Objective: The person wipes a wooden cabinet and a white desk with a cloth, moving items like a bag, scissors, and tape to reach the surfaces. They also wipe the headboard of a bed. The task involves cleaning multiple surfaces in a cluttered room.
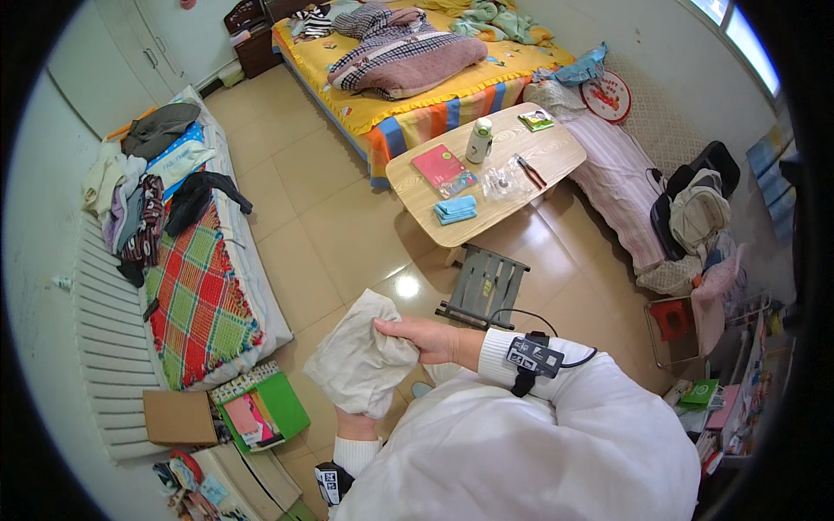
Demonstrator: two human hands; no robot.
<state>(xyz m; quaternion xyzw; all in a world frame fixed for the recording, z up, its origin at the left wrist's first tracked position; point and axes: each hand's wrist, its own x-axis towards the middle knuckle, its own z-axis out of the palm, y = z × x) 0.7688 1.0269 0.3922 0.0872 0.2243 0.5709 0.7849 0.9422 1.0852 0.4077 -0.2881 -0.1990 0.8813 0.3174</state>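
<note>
In front of my body I hold up a crumpled white cloth. My right hand grips its right edge, the thumb pressed on top and the fingers curled behind. Below the cloth, only the wrist of my left hand shows. The cloth covers that hand's fingers, so their pose is hidden. Both forearms are in white sleeves, with a small black device strapped over the right one.
A folding stool stands beyond my right hand, before a wooden table carrying a bottle and a blue folded cloth. Left: a couch with a plaid blanket, a cardboard box, a green box. Behind: a bed.
</note>
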